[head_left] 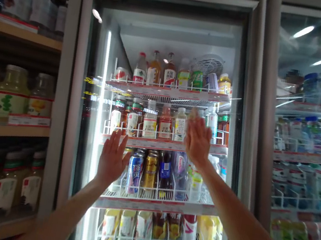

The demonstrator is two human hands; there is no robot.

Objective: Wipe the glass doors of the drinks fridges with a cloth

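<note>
A glass-fronted drinks fridge (180, 26) fills the middle of the view, lit inside, with faint reflections across its glass. My left hand (112, 159) is raised at the left, palm forward, its fingers stretched and apart. Higher and to the right, my right hand (198, 140) lies flat-fingered before the second shelf, a little blurred. Neither hand holds anything; whether they touch the glass I cannot tell. Behind the left hand stand a blue can (134, 172) and a gold can (151, 170). A white-labelled bottle (179, 125) shows just left of the right hand, which hides part of that row.
Wooden shelves (4, 125) with several jars (12, 87) and bottles stand at the left. A metal door handle (258, 92) runs up the fridge's right side. Beyond it, a second glass-fronted fridge (312, 157) holds more drinks.
</note>
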